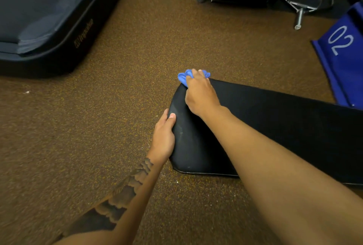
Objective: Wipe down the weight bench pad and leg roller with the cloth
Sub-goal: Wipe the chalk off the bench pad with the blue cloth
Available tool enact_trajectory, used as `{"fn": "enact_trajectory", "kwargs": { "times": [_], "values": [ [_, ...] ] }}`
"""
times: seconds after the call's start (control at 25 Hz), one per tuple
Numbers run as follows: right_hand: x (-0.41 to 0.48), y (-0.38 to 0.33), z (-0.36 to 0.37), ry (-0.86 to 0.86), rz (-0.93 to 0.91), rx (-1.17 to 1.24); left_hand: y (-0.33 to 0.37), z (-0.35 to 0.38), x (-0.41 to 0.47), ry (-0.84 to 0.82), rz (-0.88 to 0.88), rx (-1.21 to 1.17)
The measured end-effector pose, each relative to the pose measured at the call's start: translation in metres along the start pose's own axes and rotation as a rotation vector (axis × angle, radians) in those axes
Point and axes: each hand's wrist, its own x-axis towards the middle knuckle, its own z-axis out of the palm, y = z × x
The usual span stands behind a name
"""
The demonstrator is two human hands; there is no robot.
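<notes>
Head view: we are pressing one blue cloth (183, 77), bunched under our right hand (200, 93), whose fingers are closing on it, at the bench pad (275, 127) corner. Our left hand (164, 136) is gripping the pad's near edge. We should be keeping overlapping strokes. No leg roller visible.

Both forearms are bare, with no sleeves. The left forearm (121, 197) carries a dark cloud-like tattoo. The right forearm (275, 166) is unmarked.
</notes>
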Motion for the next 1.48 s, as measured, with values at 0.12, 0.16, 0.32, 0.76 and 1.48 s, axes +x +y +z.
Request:
{"fn": "enact_trajectory", "kwargs": {
  "times": [0.12, 0.16, 0.32, 0.76, 1.48],
  "values": [
    [-0.058, 0.003, 0.002, -0.044, -0.143, 0.106, 0.001, 0.001, 0.001, 0.023, 0.018, 0.052],
    [-0.08, 0.006, 0.0, -0.078, -0.175, 0.13, -0.001, 0.001, 0.002, 0.022, 0.02, 0.072],
    [-0.08, 0.033, -0.011, -0.098, -0.083, 0.031, -0.003, 0.0, 0.001, 0.007, -0.011, 0.038],
    [-0.046, -0.016, 0.003, -0.071, -0.074, 0.102, -0.002, 0.003, 0.0, 0.028, 0.032, -0.04],
    [-0.091, -0.043, 0.004, -0.049, -0.03, 0.073, -0.008, -0.002, 0.005, -0.021, -0.091, -0.286]
  ]
}}
